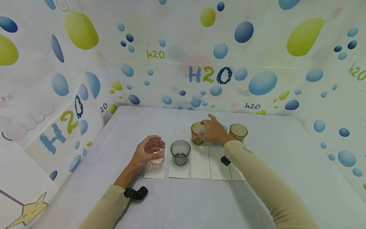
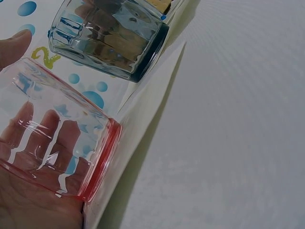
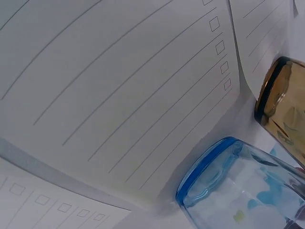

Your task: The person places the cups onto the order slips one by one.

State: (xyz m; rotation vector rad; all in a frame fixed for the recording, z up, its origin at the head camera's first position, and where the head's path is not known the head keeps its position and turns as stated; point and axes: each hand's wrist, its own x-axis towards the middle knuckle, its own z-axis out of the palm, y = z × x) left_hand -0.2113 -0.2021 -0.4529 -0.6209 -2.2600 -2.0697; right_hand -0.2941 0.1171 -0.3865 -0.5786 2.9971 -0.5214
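My left hand (image 1: 140,155) is curled round a clear pink glass (image 1: 156,159), its fingers showing through the wall in the left wrist view. The glass stands upright on the leftmost white paper slip (image 1: 154,173). Just right of it, a grey glass (image 1: 180,152) stands on the second slip. At the back, my right hand (image 1: 215,132) grips an amber glass (image 1: 195,129), the thumb across its front and a finger at its rim. Partly hidden behind that hand is a blue glass (image 3: 228,186). Another amber glass (image 1: 238,131) stands to its right.
More lined paper slips (image 1: 200,167) lie side by side, the rightmost ones partly under my right forearm. A white cloth covers the table (image 1: 171,203). Behind it and at the sides hangs a printed sheet (image 1: 177,82) with blue and green dots.
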